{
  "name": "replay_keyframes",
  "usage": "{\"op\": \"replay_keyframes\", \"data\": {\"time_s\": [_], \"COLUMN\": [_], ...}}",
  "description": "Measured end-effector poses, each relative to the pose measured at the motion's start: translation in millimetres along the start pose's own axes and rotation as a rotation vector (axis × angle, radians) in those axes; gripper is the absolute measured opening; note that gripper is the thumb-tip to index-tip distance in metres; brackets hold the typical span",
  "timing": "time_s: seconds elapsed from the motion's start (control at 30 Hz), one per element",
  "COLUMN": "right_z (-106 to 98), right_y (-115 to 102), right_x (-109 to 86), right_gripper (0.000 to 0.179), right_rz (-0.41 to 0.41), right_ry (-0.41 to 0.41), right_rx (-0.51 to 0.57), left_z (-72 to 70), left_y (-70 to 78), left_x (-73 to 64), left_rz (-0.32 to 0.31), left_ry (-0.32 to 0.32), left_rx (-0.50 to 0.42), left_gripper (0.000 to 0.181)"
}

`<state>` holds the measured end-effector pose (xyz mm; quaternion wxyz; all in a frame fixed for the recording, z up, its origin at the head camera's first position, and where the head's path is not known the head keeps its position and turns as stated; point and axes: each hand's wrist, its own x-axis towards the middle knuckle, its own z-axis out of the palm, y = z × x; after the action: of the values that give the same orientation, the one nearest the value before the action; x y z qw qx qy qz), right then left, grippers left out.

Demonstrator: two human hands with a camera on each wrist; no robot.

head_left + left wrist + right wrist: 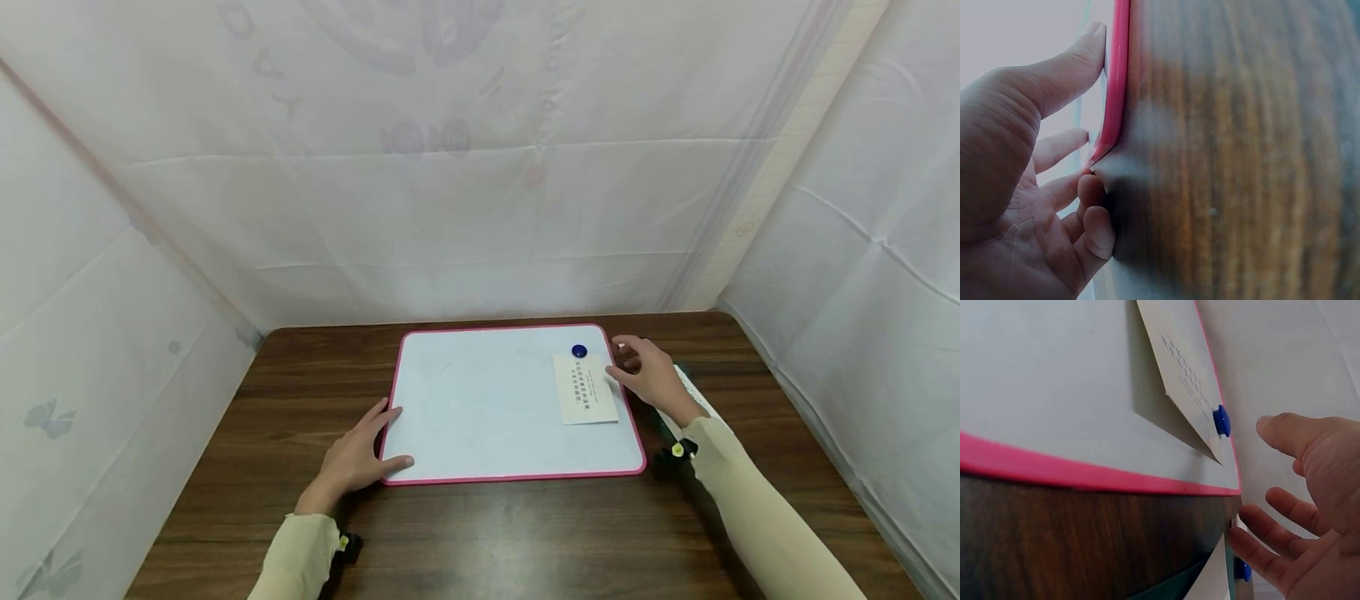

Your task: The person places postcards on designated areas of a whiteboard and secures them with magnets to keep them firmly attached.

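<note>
Board: a white board [480, 408] with a pink frame lies flat on the brown wooden table [300, 500], near the middle.
Card: a pale card [586, 389] with printed lines lies on the right part of the board; the print is too small to read.
Magnet: a round blue magnet [579, 351] sits at the top edge of the card and pins it to the board.
Left hand: the left hand [356, 457] rests at the near left corner of the board. Its fingers [1066, 69] are quite straight; the thumb presses on the pink frame, and the other fingers touch the board edge. It grips nothing.
Right hand: the right hand [648, 377] rests at the right edge of the board, just beside the card. Its fingers [1285, 434] are spread and relaxed, with nothing held between them.
Beside the right hand: a second blue magnet [1242, 570] and a piece of paper [1213, 584] on something dark green lie on the table, just off the board.
Surroundings: white cloth [480, 167] hangs behind the table and on both sides.
</note>
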<state>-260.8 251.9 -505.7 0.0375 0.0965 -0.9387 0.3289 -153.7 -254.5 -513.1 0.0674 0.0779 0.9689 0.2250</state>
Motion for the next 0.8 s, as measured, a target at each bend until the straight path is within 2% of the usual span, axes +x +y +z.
{"op": "replay_keyframes", "data": {"time_s": [0.37,0.8], "right_z": [-19.2,-31.2], "right_y": [10.3,22.2], "right_x": [-26.6,-47.0], "right_gripper": [0.065,0.07], "right_rz": [0.011,0.088], "right_ry": [0.015,0.008], "right_rx": [0.062,0.022], "left_z": [0.3,1.0], "left_y": [-0.1,-0.1], "left_x": [1.7,2.4], "left_rz": [0.002,-0.003], "left_ry": [-0.006,-0.014], "left_rx": [0.004,0.004], "left_gripper": [0.093,0.094]}}
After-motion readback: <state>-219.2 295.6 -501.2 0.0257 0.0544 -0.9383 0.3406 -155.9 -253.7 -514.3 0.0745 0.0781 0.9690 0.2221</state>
